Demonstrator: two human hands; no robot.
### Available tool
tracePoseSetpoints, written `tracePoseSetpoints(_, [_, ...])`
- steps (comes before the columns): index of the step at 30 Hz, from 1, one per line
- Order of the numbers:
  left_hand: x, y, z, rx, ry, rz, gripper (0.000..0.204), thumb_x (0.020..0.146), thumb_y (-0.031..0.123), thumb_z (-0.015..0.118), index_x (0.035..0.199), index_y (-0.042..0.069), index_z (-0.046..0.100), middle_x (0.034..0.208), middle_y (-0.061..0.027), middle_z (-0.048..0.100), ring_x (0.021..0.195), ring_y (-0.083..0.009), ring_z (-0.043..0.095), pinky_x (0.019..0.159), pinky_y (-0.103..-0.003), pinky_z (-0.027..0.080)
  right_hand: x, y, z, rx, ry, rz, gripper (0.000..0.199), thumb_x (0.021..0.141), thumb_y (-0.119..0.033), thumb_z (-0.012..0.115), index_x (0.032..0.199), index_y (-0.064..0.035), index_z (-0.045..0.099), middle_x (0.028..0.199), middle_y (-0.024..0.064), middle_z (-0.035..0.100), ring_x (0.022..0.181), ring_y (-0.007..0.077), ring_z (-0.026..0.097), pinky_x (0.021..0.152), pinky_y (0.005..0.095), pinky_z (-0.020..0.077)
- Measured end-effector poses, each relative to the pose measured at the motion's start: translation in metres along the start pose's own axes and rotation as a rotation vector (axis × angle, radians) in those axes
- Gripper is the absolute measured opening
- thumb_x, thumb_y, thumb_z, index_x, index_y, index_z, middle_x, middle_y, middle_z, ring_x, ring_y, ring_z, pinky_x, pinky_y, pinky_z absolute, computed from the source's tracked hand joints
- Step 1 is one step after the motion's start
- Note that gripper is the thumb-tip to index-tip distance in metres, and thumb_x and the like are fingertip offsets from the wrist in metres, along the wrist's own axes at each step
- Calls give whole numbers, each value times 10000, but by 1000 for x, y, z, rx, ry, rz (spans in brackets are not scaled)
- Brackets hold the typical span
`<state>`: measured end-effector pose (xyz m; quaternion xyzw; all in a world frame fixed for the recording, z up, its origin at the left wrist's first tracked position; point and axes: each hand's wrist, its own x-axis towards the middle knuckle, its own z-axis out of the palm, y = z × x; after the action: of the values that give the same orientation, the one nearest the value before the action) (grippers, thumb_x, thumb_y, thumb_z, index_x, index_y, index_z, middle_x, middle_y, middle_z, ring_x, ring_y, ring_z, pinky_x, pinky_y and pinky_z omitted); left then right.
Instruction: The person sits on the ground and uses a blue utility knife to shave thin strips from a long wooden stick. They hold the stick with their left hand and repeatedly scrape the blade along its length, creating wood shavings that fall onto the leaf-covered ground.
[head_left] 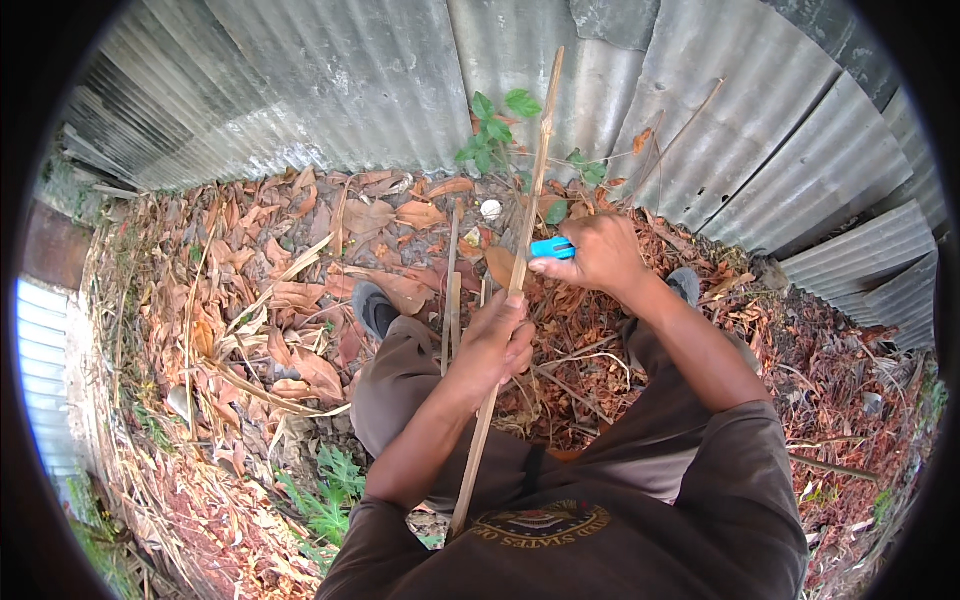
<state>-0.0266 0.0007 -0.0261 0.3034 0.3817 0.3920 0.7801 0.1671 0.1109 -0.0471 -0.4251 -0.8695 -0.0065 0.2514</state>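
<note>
A long, narrow bamboo strip [536,190] slants from against my shirt up toward the metal fence, with a node showing near its upper part. My left hand [487,345] is closed around its middle. My right hand [603,255] grips a small blue tool [552,248] that looks like a utility knife, its end close to the strip's right side, a little above my left hand. I cannot make out a blade or whether it touches the strip. Two shorter strips [451,310] stand in the leaves by my left foot.
A corrugated metal fence [340,90] curves across the far side. Dry brown leaves [310,290] and twigs cover the ground around my shoes [374,308]. A green plant [490,135] grows at the fence, with a white round object [490,209] nearby. Weeds [330,495] grow at lower left.
</note>
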Motion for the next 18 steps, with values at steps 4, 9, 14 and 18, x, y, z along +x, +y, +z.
tracePoseSetpoints(4, [-5, -2, 12, 80, 20, -36, 278, 1031, 353, 383, 888, 116, 403, 542, 40, 291, 383, -60, 232, 387, -217, 214, 12, 36, -8, -76, -16, 207, 657, 801, -690, 538, 684, -59, 678, 508, 153, 562, 532, 360, 607, 524, 455, 482])
tracePoseSetpoints(9, [-5, 0, 7, 35, 39, -29, 279, 1036, 342, 362, 884, 110, 395, 542, 37, 294, 371, -70, 236, 397, -218, 231, 12, 10, -7, 35, -86, 367, 687, 812, -701, 513, 727, -44, 694, 518, 168, 565, 559, 381, 610, 564, 477, 490])
tracePoseSetpoints(14, [-3, -2, 2, 38, 4, -29, 279, 1037, 352, 358, 896, 114, 393, 543, 34, 300, 367, -74, 243, 403, -226, 246, 8, 11, -2, 90, -100, 353, 709, 821, -708, 494, 724, -34, 689, 516, 178, 559, 569, 399, 607, 575, 491, 485])
tracePoseSetpoints(18, [-4, -9, 1, 2, -40, -59, 266, 1042, 344, 347, 894, 125, 377, 555, 30, 312, 374, -72, 248, 355, -232, 231, 10, 29, 5, -39, -30, 320, 707, 804, -731, 491, 782, -61, 713, 565, 170, 600, 593, 372, 628, 577, 484, 495])
